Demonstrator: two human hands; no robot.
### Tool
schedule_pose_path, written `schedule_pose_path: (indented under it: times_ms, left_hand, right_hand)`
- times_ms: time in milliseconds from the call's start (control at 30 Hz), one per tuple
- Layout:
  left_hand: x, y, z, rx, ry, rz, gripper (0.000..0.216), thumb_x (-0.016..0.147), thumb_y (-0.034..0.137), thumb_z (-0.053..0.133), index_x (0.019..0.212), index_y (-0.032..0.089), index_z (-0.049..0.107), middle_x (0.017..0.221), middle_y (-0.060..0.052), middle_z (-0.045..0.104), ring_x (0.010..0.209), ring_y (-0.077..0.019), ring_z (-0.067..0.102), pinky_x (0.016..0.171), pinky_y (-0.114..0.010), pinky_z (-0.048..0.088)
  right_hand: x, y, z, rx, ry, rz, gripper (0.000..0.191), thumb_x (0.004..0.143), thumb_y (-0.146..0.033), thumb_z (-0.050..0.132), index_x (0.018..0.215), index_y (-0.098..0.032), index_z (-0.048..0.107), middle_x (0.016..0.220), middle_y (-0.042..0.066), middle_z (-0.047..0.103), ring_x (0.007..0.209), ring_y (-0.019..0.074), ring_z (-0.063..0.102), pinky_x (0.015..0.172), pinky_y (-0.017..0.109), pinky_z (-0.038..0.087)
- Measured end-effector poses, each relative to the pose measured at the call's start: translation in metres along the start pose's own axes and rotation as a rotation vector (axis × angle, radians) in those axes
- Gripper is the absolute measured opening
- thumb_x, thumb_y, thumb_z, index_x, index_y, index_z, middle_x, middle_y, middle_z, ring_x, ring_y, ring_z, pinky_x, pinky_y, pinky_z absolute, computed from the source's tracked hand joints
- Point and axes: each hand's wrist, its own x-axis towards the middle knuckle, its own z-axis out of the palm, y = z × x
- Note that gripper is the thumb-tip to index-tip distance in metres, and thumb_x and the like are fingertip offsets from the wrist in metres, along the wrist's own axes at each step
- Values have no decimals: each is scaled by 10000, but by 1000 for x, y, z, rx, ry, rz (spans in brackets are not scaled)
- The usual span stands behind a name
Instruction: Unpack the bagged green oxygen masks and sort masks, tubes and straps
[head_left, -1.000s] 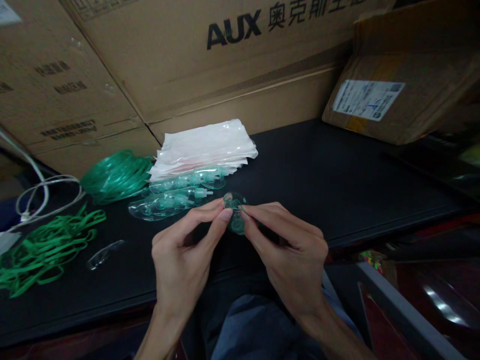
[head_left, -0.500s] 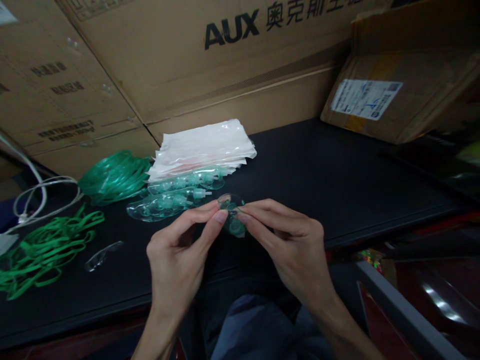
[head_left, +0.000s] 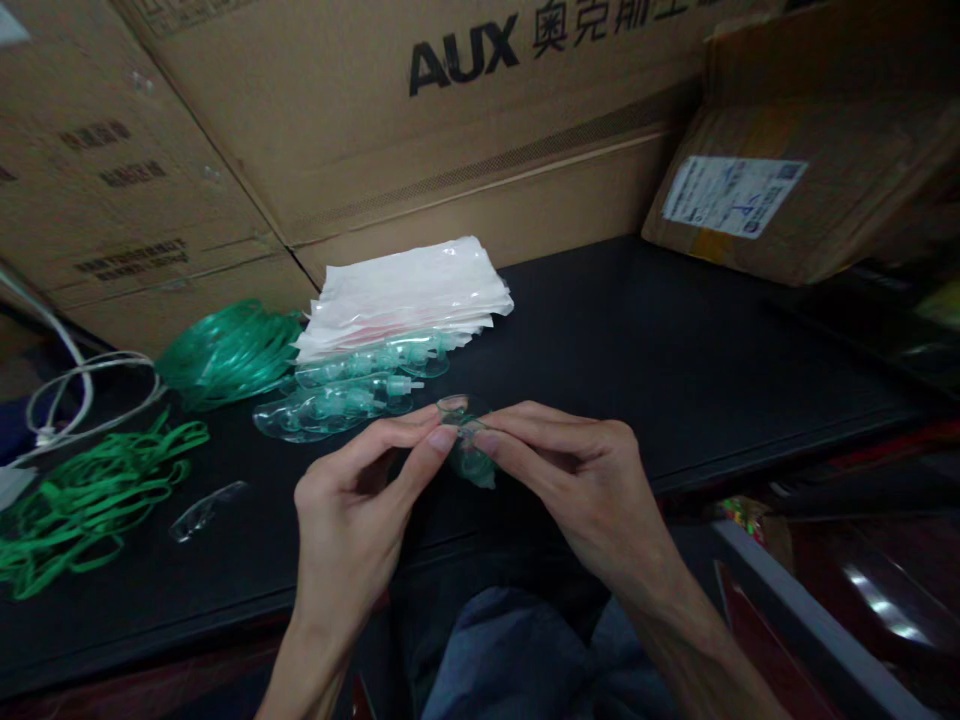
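Between my two hands is a clear green plastic oxygen mask [head_left: 472, 463], pinched near its upper part and partly hidden by my fingers. My left hand [head_left: 367, 490] grips its left side between thumb and forefinger. On the other side, my right hand [head_left: 577, 470] pinches the mask with thumb and fingertips. More clear green masks [head_left: 337, 400] lie in a row just beyond my left hand. A stack of white plastic packets [head_left: 409, 290] sits behind them. What exactly my fingertips press on is too small to make out.
A coil of green tubing [head_left: 229, 355], a heap of green elastic straps [head_left: 97, 500] and a small clear plastic piece [head_left: 206, 510] lie left on the black table [head_left: 600, 330]. White cable [head_left: 90, 380] loops at far left. Cardboard boxes [head_left: 450, 150] line the back; another box [head_left: 795, 180] leans at right.
The mask has tilted and shifted slightly toward me, its lower end moving a little right. My right hand has turned slightly, and both hands keep their pinch.
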Motion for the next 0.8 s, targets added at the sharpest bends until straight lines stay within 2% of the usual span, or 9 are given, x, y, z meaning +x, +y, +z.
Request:
schedule_pose_path:
  times_ms: [167,300,333,400,500,567,633,733,800]
  left_hand:
    - [-1,-4,-4,-140,-71,-89,78,873,254,768,799,247,791,990,17,815,988,-187,768,926,-256,611]
    - [-4,-9,-3,-295,-90,-150,40,868,259,782,830,248,775,1018,15,809,992,-168,763,885,-211,606]
    - [-4,-9,-3,-325,-85,-153,15,864,254,787,870,253,773,1037,13,806,995,-163,761,880,-203,603]
    - [-4,-8,-2,-350,-92,-151,159,863,250,789,1018,284,767,1123,8,790,1045,-159,746,895,-194,591]
    - [-4,-3,-2,-300,-189,-135,266,913,290,736,1177,324,741,1237,-7,754,1140,-161,707,935,-187,566]
    - [-4,-2,-4,-252,-252,-125,228,940,313,698,1161,326,755,1195,-10,764,1107,-155,714,915,-177,564]
    - [-3,-1,-6,-232,-253,-110,187,933,314,706,1109,326,769,1108,-1,772,1039,-143,723,878,-164,562]
    - [-3,-3,-8,-240,-236,-77,168,888,311,759,1056,308,766,1027,4,730,989,-132,697,854,-153,544]
    - [-4,-5,-9,-236,-271,-71,154,875,322,772,1023,280,757,987,-4,685,952,-130,667,826,-154,532]
  right_hand:
    - [1,-1,-7,100,-114,71,141,893,-154,740,964,-220,842,960,33,802,886,146,718,796,226,555]
    - [2,-1,-9,250,-169,117,101,906,-182,737,934,-210,830,928,13,779,877,124,692,809,213,531]
    - [2,0,-9,276,-173,131,88,906,-189,739,924,-210,822,910,5,767,866,116,682,800,206,523]
    - [2,0,-10,308,-191,168,59,910,-209,740,919,-208,798,885,-6,740,844,105,659,778,195,505]
    - [1,-2,-12,337,-230,215,58,929,-241,721,920,-197,758,862,-11,694,827,101,627,765,197,485]
    - [1,-4,-12,364,-250,230,76,924,-267,730,915,-191,735,861,-8,673,835,108,615,773,210,478]
    - [1,-5,-13,386,-269,267,136,879,-300,782,899,-184,714,852,-6,656,821,115,600,759,223,469]
    - [2,-6,-12,378,-301,344,242,808,-336,849,860,-164,687,787,-14,618,730,105,547,667,221,423]
    - [3,-6,-12,357,-325,369,274,799,-354,856,826,-147,679,744,-20,590,683,93,505,622,218,381]
